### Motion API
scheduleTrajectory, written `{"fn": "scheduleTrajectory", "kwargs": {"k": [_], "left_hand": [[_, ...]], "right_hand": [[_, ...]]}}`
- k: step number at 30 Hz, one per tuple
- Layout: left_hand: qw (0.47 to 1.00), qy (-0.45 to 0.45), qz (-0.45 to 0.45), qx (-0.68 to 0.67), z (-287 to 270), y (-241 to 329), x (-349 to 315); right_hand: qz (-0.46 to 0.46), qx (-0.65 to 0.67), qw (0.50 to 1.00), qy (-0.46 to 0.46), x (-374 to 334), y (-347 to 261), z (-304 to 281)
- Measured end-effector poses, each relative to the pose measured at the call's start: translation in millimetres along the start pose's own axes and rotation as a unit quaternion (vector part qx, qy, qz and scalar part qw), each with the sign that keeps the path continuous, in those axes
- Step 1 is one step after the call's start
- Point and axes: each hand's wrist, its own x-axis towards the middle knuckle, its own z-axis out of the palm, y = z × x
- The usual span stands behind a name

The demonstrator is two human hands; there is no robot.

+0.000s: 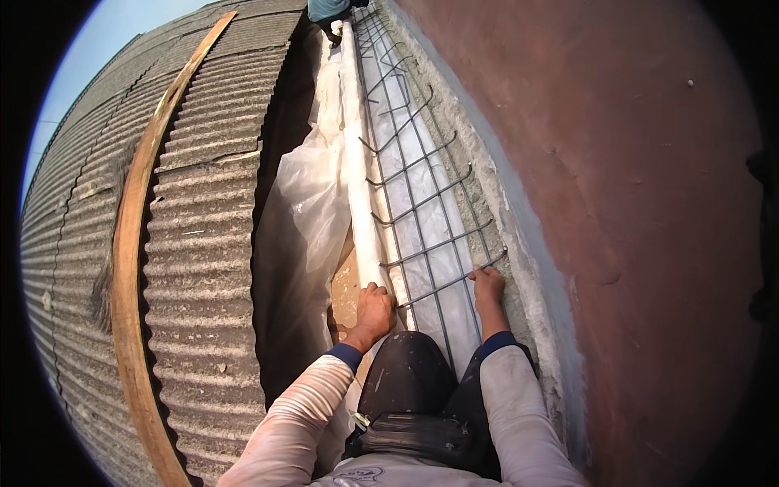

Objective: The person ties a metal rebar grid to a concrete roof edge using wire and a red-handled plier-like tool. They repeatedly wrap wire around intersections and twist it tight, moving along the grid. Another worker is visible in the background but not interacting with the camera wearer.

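- We cannot see the near end of the steel grid (415, 209): our legs (406, 373) and a black waist bag (418, 434) cover it.
- Its far end narrows toward a crouching person (329, 10), cut off by the upper edge, and the bars there are hard for us to count.
- Our left hand (375, 315) is curled into a fist at the left end of the nearest crossbar, over a white-wrapped rail (357, 162); we cannot tell which of the two it grips.
- Our right hand (488, 286) has its fingers pinched on that same crossbar, near its right end.
- The grid is dark, thin bar: long rods crossed by shorter ones, several with hooked ends, lying over a white sheet (446, 260).
- It runs between the rail and a rough grey ledge (479, 178) at the foot of a reddish wall (649, 203), which leaves us little room on the right.
- On the left, loose plastic sheeting (304, 191) hangs beside a dark gap, then corrugated roofing (207, 284) bearing a long plank (134, 227).
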Motion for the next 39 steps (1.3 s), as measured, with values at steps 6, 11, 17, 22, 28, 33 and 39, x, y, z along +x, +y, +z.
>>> {"fn": "scheduleTrajectory", "kwargs": {"k": [6,11,17,22,28,33,39], "left_hand": [[0.997,0.065,-0.020,0.024,10.3,14.2,-2.3],[0.994,0.085,-0.055,-0.038,-1.1,17.1,-7.8],[0.993,0.077,-0.033,-0.078,1.7,15.7,-10.7],[0.994,0.057,-0.029,-0.084,5.5,11.9,-7.6],[0.990,0.077,-0.015,-0.119,4.3,5.9,-10.3],[0.992,0.073,-0.014,-0.107,11.0,3.3,-8.9],[0.988,0.086,-0.015,-0.127,11.5,2.5,-10.0]], "right_hand": [[0.002,-0.012,0.999,0.036,-3.2,-3.9,-0.4],[-0.035,-0.016,0.998,0.050,-8.2,-7.5,-1.8],[-0.014,-0.010,0.999,0.049,-6.9,-5.2,1.9],[-0.030,-0.048,0.998,0.040,-6.9,-5.8,0.1],[-0.029,-0.055,0.997,0.041,-13.8,-14.1,-1.4],[-0.025,-0.032,0.999,0.036,-8.7,-9.2,0.4],[-0.027,-0.004,0.999,0.043,-1.8,1.7,6.2]]}}
